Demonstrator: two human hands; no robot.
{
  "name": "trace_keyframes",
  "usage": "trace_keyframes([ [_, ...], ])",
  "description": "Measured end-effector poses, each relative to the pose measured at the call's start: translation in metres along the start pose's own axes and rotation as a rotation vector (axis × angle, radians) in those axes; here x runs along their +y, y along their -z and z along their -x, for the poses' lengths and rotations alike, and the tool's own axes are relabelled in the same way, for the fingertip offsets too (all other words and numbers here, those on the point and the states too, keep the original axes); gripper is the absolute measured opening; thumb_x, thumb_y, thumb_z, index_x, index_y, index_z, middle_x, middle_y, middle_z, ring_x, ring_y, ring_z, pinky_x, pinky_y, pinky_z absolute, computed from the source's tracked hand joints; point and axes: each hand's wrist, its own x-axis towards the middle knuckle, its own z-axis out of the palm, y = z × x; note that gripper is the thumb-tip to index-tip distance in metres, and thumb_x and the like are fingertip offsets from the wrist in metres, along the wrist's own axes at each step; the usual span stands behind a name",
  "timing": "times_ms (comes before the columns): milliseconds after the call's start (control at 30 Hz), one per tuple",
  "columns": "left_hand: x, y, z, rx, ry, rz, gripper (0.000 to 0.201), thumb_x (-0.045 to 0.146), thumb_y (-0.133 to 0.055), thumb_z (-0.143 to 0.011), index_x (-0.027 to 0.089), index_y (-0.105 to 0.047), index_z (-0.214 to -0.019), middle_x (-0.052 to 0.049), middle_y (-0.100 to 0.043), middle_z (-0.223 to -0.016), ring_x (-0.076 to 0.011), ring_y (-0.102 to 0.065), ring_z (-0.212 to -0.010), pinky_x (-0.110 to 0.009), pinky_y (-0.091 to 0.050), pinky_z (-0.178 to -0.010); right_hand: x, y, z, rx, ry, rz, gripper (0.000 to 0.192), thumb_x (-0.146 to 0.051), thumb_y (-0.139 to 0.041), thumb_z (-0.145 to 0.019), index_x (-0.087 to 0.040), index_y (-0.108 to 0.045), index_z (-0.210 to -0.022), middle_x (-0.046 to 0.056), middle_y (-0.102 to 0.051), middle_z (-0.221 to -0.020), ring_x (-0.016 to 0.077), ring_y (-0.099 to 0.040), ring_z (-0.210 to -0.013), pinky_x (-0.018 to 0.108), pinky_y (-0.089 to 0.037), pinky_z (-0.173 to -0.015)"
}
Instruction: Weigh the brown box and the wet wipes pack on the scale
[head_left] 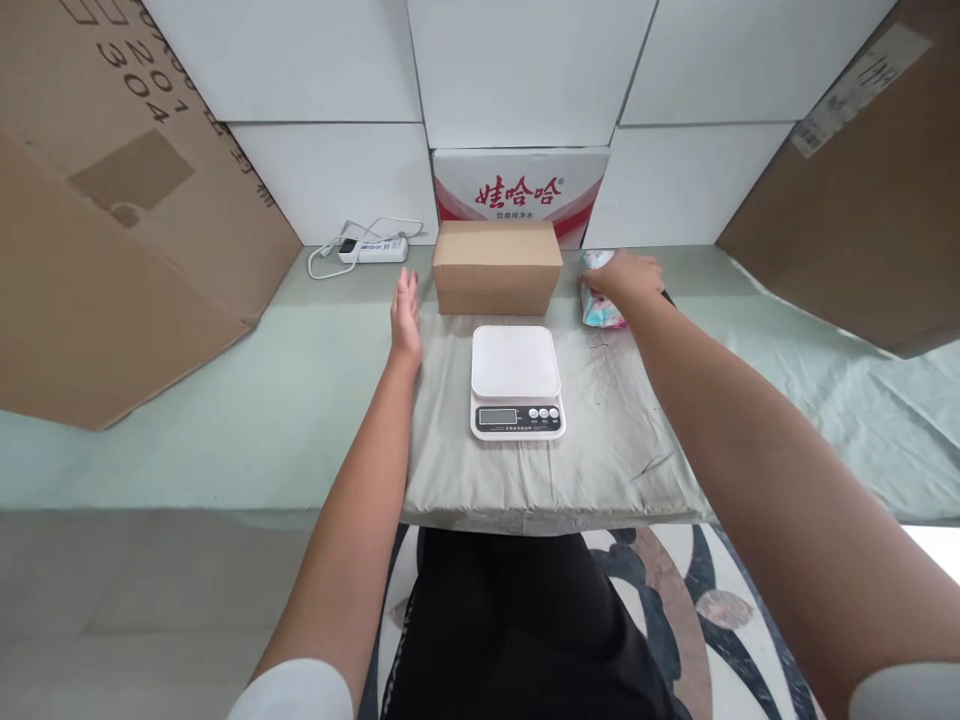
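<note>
My left hand (405, 315) stands on its edge with the fingers stretched out, just left of a small brown cardboard box (496, 290), holding nothing. To the right of that box, my right hand (630, 275) reaches over a soft plastic packet (600, 310) with a white, blue and pink print. Its fingers are bent around the packet's upper part, and the grip is partly hidden. Something thin and dark (668, 298) shows beside the right wrist. Between my forearms sits a white digital kitchen scale (515, 365) with a bare platform and a blank-looking display.
A white power strip (375, 250) with a looped cable lies at the back left. Behind the small box, a white and red carton (521, 190) stands against white panels. Large cardboard sheets (112, 250) flank the left side and the right side (862, 180). Pale green cloth (315, 400) covers the table.
</note>
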Motion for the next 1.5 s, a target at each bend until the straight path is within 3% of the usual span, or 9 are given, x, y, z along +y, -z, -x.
trace_keyframes([
  [100,-0.001,-0.001,-0.001,-0.014,0.004,-0.009,0.087,0.085,-0.031,-0.1,0.035,-0.039,-0.17,-0.005,-0.036,-0.182,-0.0232,-0.023,-0.173,-0.046,-0.016,-0.142,-0.012,-0.002,0.011,0.038,-0.168,0.004,0.086,-0.05,-0.075,-0.091,0.004,-0.054,-0.154,0.046,-0.047,-0.153,0.0592,-0.047,-0.145,0.077,-0.044,-0.104],
  [233,-0.005,-0.007,-0.002,-0.039,0.021,0.004,0.091,0.088,-0.033,-0.097,0.033,-0.044,-0.168,-0.007,-0.043,-0.179,-0.0273,-0.029,-0.171,-0.049,-0.018,-0.142,-0.025,-0.021,0.037,0.206,0.154,-0.117,0.07,-0.051,-0.036,-0.113,-0.007,-0.043,-0.167,0.031,-0.046,-0.168,0.0444,-0.038,-0.16,0.068,-0.023,-0.132],
  [333,-0.008,-0.013,-0.002,-0.085,0.014,0.019,0.091,0.091,-0.043,-0.092,0.034,-0.054,-0.162,-0.006,-0.047,-0.177,-0.0292,-0.031,-0.171,-0.048,-0.019,-0.142,-0.035,-0.051,0.055,0.179,0.363,-0.338,0.069,-0.043,-0.013,-0.114,-0.013,-0.026,-0.175,0.017,-0.038,-0.178,0.0254,-0.034,-0.167,0.048,-0.029,-0.137],
  [433,-0.01,-0.015,-0.001,-0.11,0.011,0.014,0.092,0.093,-0.049,-0.088,0.033,-0.062,-0.156,-0.006,-0.048,-0.176,-0.032,-0.032,-0.17,-0.049,-0.021,-0.141,-0.042,-0.079,0.061,0.106,0.341,-0.487,0.072,-0.045,-0.005,-0.111,-0.022,-0.002,-0.179,0.007,-0.029,-0.183,0.0169,-0.024,-0.171,0.046,-0.032,-0.136],
  [667,-0.001,-0.011,0.001,-0.074,-0.04,0.04,0.091,0.098,-0.057,-0.079,0.031,-0.07,-0.139,-0.01,-0.065,-0.161,-0.0367,-0.047,-0.162,-0.053,-0.035,-0.136,-0.036,-0.076,0.069,0.028,0.409,-0.536,0.072,-0.047,0.012,-0.108,-0.025,0.024,-0.175,0.007,-0.019,-0.186,0.0169,-0.033,-0.168,0.044,-0.044,-0.127],
  [867,0.036,-0.016,0.031,-0.062,-0.186,0.05,0.081,0.097,-0.055,-0.081,0.032,-0.066,-0.128,-0.011,-0.073,-0.147,-0.035,-0.058,-0.153,-0.056,-0.047,-0.127,-0.015,-0.041,0.115,0.22,0.572,-0.578,0.073,-0.057,0.004,-0.108,-0.035,0.025,-0.174,0.005,-0.023,-0.184,0.0256,-0.034,-0.168,0.05,-0.04,-0.129],
  [1033,0.059,-0.009,0.097,-0.076,-0.233,0.038,0.075,0.094,-0.053,-0.085,0.033,-0.064,-0.127,-0.012,-0.076,-0.141,-0.0361,-0.062,-0.149,-0.056,-0.049,-0.124,0.019,-0.04,0.164,0.242,0.572,-0.567,0.071,-0.058,0.002,-0.107,-0.043,0.033,-0.169,0.003,-0.018,-0.185,0.0334,-0.04,-0.163,0.061,-0.048,-0.121],
  [1233,0.049,0.005,0.167,-0.076,-0.229,0.027,0.065,0.086,-0.056,-0.09,0.035,-0.066,-0.128,-0.011,-0.077,-0.138,-0.035,-0.067,-0.143,-0.053,-0.053,-0.12,0.051,-0.061,0.205,0.273,0.488,-0.547,0.075,-0.055,-0.007,-0.106,-0.043,0.031,-0.17,0.012,-0.033,-0.176,0.0405,-0.042,-0.16,0.07,-0.049,-0.114],
  [1500,0.039,0.002,0.17,-0.077,-0.195,0.009,0.069,0.087,-0.055,-0.089,0.034,-0.062,-0.134,-0.014,-0.071,-0.149,-0.0341,-0.068,-0.142,-0.052,-0.052,-0.12,0.051,-0.061,0.21,0.257,0.512,-0.674,0.073,-0.055,-0.016,-0.104,-0.042,-0.001,-0.175,0.013,-0.034,-0.17,0.0363,-0.044,-0.157,0.061,-0.049,-0.117],
])
